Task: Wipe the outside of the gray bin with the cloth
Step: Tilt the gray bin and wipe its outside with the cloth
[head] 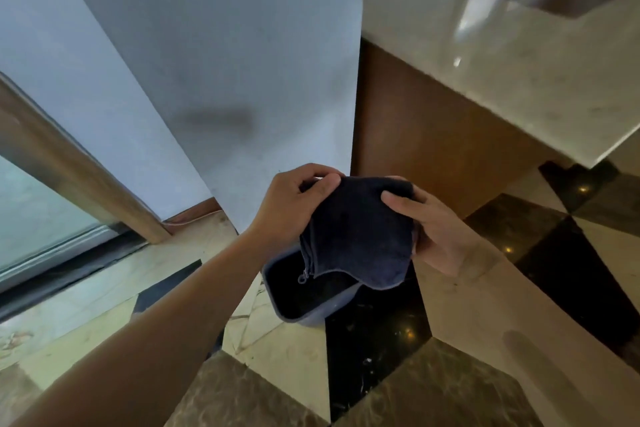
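A dark navy cloth (360, 232), folded, hangs between both hands above the gray bin (341, 303). My left hand (294, 204) pinches the cloth's upper left corner. My right hand (433, 229) grips its upper right edge, thumb on top. The bin stands on the floor below the cloth, with its dark inside facing up. Its near rim and lower corner show; the cloth and hands cover its far part.
A white wall column (242, 80) rises just behind the bin. To the right stands a brown wooden counter (415, 135) with a pale stone top (502, 45). A glass door with a wooden frame (69, 163) is at the left. The floor is patterned marble (381, 340).
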Available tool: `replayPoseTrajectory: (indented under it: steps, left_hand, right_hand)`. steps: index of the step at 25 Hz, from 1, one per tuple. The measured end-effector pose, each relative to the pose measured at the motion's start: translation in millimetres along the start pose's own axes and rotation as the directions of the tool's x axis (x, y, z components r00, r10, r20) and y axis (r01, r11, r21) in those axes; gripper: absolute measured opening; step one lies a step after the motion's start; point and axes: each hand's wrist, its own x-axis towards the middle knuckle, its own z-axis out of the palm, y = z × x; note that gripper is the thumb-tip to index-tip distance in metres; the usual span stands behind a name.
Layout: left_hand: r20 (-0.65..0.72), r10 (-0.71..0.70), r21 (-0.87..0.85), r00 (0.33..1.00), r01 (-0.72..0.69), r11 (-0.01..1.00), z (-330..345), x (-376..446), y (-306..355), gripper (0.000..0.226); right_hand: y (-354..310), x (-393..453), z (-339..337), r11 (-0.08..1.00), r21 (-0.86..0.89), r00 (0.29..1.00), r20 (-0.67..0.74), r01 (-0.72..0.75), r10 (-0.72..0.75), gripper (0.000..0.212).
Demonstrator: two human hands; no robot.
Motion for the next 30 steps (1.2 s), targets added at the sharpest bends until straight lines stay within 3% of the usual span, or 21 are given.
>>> replayPoseTrajectory:
  steps: [3,8,10,11,12,14,15,17,19,21,24,25,26,27,28,29,30]
  left_hand:
    - [0.016,-0.010,-0.123,1.000,0.012,0.992,46.4,0.2,-96.0,0.012]
    - [0.044,-0.001,-0.192,0.999,0.009,0.981,104.8,-3.7,-243.4,0.011]
    - [0.031,0.046,-0.125,0.998,-0.042,0.991,113.8,-7.7,-289.8,0.011]
    - [0.017,0.099,-0.030,0.995,-0.099,0.995,117.0,-10.2,-310.2,0.011]
    - [0.013,0.156,0.069,0.988,-0.156,0.985,120.9,-14.3,-326.1,0.012]
    - [0.024,0.256,0.203,0.967,-0.255,0.945,131.3,-29.0,-346.0,0.013]
    - [0.022,0.279,0.240,0.960,-0.276,0.931,135.7,-38.1,-351.0,0.013]
    - [0.014,0.318,0.292,0.948,-0.308,0.905,140.5,-57.5,-351.7,0.014]
    - [0.041,0.374,0.370,0.926,-0.362,0.855,143.0,-70.3,-353.5,0.018]
    - [0.041,0.394,0.396,0.918,-0.377,0.837,144.1,-73.6,-354.6,0.020]
    - [-0.012,0.368,0.295,0.930,-0.348,0.890,149.1,-75.3,-347.6,0.017]
    - [-0.009,0.362,0.252,0.932,-0.348,0.903,148.7,-74.5,-342.8,0.016]
    - [0.006,0.355,0.197,0.935,-0.349,0.916,147.0,-74.0,-337.5,0.014]
    - [0.029,0.341,0.121,0.940,-0.342,0.932,145.2,-73.5,-331.4,0.013]
    - [0.052,0.314,0.027,0.948,-0.316,0.949,143.8,-71.8,-323.8,0.012]
    - [0.077,0.270,-0.074,0.960,-0.264,0.962,143.6,-69.0,-316.9,0.011]
    - [0.107,0.221,-0.153,0.969,-0.203,0.967,145.4,-64.8,-310.3,0.011]
  right_hand:
    - [101.8,28.8,-54.3,0.977,0.212,0.998,0.058,-0.018,0.006,0.046]
    - [249.7,72.2,-111.4,0.965,0.259,0.996,0.069,0.040,-0.059,0.049]
    - [287.0,84.3,-126.5,0.986,0.095,0.988,0.057,0.139,-0.145,0.039]
    - [302.2,88.2,-131.9,0.962,-0.103,0.967,0.044,0.254,-0.251,0.029]
    - [314.7,89.0,-135.4,0.858,-0.344,0.918,0.036,0.382,-0.394,0.022]
    - [334.6,83.4,-141.3,0.436,-0.760,0.732,0.075,0.482,-0.678,0.026]
    - [342.6,78.9,-142.9,0.254,-0.861,0.655,0.114,0.440,-0.747,0.026]
    - [348.6,62.9,-142.5,-0.016,-0.953,0.572,0.196,0.304,-0.797,0.025]
    - [351.5,48.9,-145.0,-0.182,-0.957,0.493,0.275,0.228,-0.825,0.024]
    - [351.9,39.7,-140.1,-0.218,-0.948,0.451,0.304,0.233,-0.839,0.017]
    - [350.1,34.8,-132.7,-0.122,-0.959,0.491,0.237,0.254,-0.838,0.012]
    - [346.7,34.5,-132.8,-0.028,-0.950,0.525,0.196,0.310,-0.828,0.011]
    - [341.4,33.4,-134.9,0.178,-0.898,0.611,0.118,0.401,-0.783,0.010]
    - [333.8,30.6,-138.7,0.489,-0.720,0.732,0.038,0.492,-0.681,0.008]
    - [325.6,28.6,-141.3,0.788,-0.370,0.857,0.044,0.492,-0.514,0.009]
    - [319.6,25.9,-141.4,0.948,0.040,0.939,0.126,0.316,-0.319,0.024]
    - [319.2,26.9,-142.8,0.948,0.302,0.963,0.209,0.103,-0.171,0.045]
